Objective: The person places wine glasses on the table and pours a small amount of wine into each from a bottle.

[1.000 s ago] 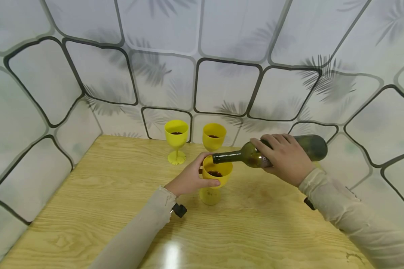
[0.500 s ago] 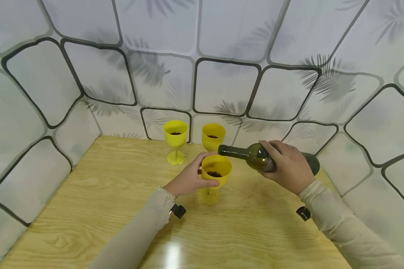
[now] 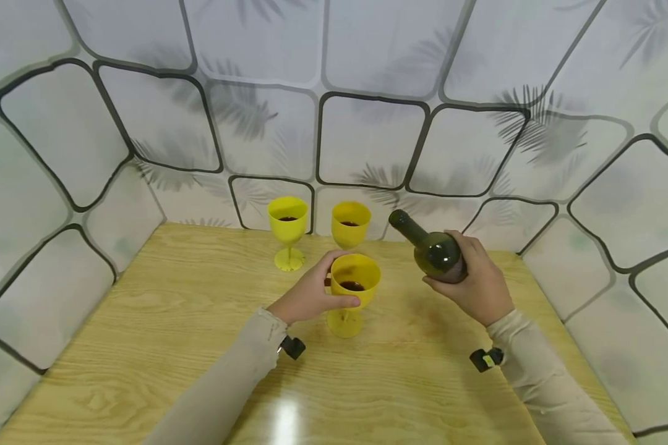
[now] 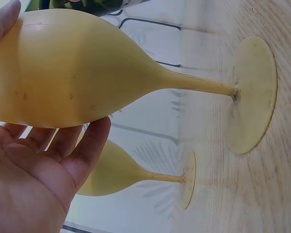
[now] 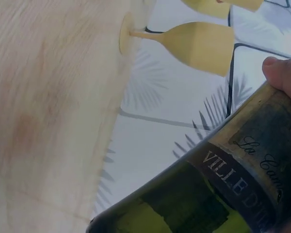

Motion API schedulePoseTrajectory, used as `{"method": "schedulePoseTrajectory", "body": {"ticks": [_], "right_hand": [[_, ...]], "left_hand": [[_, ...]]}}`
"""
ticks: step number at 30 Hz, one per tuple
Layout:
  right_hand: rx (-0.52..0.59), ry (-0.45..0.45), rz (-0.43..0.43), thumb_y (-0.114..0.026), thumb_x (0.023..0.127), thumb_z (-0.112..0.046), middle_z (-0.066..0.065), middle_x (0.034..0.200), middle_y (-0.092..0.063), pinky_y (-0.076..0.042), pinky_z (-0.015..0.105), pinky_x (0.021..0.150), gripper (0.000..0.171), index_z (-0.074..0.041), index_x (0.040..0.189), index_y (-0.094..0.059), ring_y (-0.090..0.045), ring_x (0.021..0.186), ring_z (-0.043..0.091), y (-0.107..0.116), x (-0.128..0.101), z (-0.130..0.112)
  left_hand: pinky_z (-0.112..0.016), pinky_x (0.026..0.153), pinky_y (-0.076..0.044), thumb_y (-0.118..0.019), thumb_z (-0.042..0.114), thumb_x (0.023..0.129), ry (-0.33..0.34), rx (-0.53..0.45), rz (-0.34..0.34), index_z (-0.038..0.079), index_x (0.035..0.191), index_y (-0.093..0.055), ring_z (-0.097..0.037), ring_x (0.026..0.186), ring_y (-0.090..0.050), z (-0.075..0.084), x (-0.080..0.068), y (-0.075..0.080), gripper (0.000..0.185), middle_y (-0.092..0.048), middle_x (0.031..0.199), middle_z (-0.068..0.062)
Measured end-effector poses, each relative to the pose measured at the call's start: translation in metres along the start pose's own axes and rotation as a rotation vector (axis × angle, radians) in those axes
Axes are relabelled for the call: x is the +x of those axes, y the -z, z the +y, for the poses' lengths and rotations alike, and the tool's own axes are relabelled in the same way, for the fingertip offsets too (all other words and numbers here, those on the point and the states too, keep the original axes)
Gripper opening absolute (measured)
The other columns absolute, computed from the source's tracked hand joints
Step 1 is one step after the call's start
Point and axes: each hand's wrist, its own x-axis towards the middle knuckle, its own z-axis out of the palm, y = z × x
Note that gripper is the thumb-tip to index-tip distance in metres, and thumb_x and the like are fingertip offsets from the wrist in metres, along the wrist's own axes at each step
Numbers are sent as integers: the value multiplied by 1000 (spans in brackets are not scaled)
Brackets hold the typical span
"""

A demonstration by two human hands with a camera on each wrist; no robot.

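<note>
My left hand (image 3: 314,292) grips the bowl of the nearest yellow goblet (image 3: 358,276), which stands on the wooden table (image 3: 172,321) with dark liquid inside. In the left wrist view the fingers (image 4: 87,150) curl under the goblet bowl (image 4: 72,73). My right hand (image 3: 475,285) holds a dark green wine bottle (image 3: 431,250) by its body, to the right of that goblet, neck tilted up and to the left. The right wrist view shows the bottle's label (image 5: 233,179) and a fingertip (image 5: 281,73) on it.
Two more yellow goblets (image 3: 287,222) (image 3: 351,224) with dark liquid stand at the back of the table, near the patterned wall (image 3: 367,142). Walls close in the table on the left, back and right. A faint reddish stain (image 3: 431,318) marks the wood.
The bottle has swung from lying level with its mouth over the near goblet to neck-up, and has moved right, away from the goblet. My left hand has stayed on the goblet.
</note>
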Motion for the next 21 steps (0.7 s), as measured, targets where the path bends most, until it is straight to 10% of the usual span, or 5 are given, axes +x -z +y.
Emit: {"method": "schedulePoseTrajectory", "body": {"ticks": [9, 21], "right_hand": [[193, -137, 95, -96, 69, -5, 21, 129, -60, -46, 53, 91, 92, -6, 148, -50, -60, 112, 37, -10, -13, 15], [312, -330, 242, -95, 66, 4, 2, 127, -62, -39, 17, 92, 90, -10, 145, -56, -53, 108, -5, -20, -32, 28]], "left_hand": [[-47, 104, -48, -85, 48, 85, -14, 5, -1, 27, 154, -38, -17, 121, -55, -2, 1, 1, 87, -52, 142, 8], [-46, 105, -47, -86, 47, 84, 9, -5, 0, 31, 154, -37, -16, 123, -55, -1, 1, 1, 87, -51, 142, 10]]}}
